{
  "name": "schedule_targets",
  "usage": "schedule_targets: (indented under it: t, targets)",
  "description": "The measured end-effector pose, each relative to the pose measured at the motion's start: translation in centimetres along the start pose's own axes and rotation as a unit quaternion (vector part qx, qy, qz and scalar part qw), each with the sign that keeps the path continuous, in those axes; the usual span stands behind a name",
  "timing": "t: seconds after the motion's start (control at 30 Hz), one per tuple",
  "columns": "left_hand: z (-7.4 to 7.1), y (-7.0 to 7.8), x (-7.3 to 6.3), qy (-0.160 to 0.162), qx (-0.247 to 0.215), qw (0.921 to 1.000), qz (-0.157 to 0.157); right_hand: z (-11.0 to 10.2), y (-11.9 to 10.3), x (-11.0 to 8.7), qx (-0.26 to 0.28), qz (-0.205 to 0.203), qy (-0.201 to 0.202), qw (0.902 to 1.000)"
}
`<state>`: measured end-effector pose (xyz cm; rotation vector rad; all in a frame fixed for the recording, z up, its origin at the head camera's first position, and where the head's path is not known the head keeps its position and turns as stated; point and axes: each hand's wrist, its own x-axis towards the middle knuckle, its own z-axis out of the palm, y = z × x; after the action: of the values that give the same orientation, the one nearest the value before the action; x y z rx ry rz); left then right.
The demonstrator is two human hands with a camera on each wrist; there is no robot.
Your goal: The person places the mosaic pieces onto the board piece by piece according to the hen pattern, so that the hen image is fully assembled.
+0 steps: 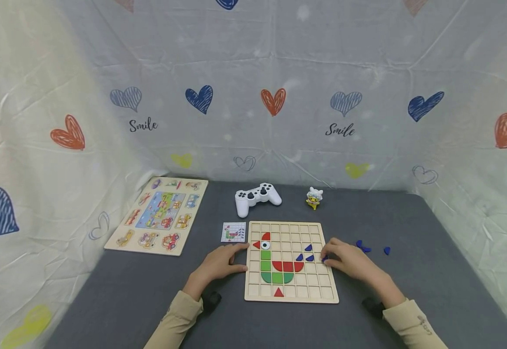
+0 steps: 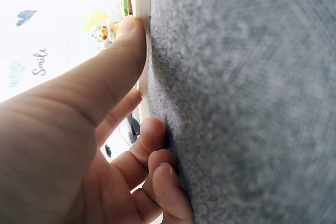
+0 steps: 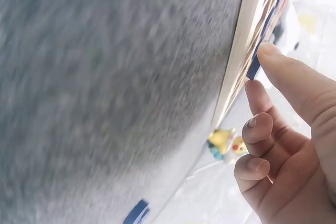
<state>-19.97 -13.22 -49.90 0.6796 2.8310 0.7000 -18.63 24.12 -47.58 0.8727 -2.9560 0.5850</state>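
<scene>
A wooden grid board lies on the dark table, bearing a bird-like pattern of red, green and blue pieces with a round eye tile. My left hand rests beside the board's left edge; thumb and index finger touch the rim, the other fingers bent loosely in the left wrist view. At the right edge, my right hand pinches a small blue puzzle piece between thumb and index finger, just over the grid. Fingers mostly cover that piece in the head view. Three blue pieces sit nearby on the board.
Loose blue pieces lie right of the right hand. A small pattern card is at the board's upper left. Behind stand a white game controller and a small figurine. A picture puzzle board lies at the left.
</scene>
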Motion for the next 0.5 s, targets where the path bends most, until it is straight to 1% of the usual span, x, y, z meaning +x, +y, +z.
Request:
schedule_targets:
  t: [0.13, 0.37, 0.5]
  targets:
    - [0.0, 0.0, 0.0, 0.001, 0.003, 1.0000, 0.002, 0.3, -0.5, 0.2, 0.001, -0.002, -0.004, 1.0000]
    - [0.0, 0.1, 0.0, 0.000, 0.003, 1.0000, -0.001, 0.8, -1.3, 0.4, 0.018, -0.018, 0.000, 0.9997]
    - [0.0, 0.1, 0.0, 0.000, 0.003, 1.0000, -0.001, 1.0, -1.8, 0.5, 0.015, -0.017, -0.006, 0.9997]
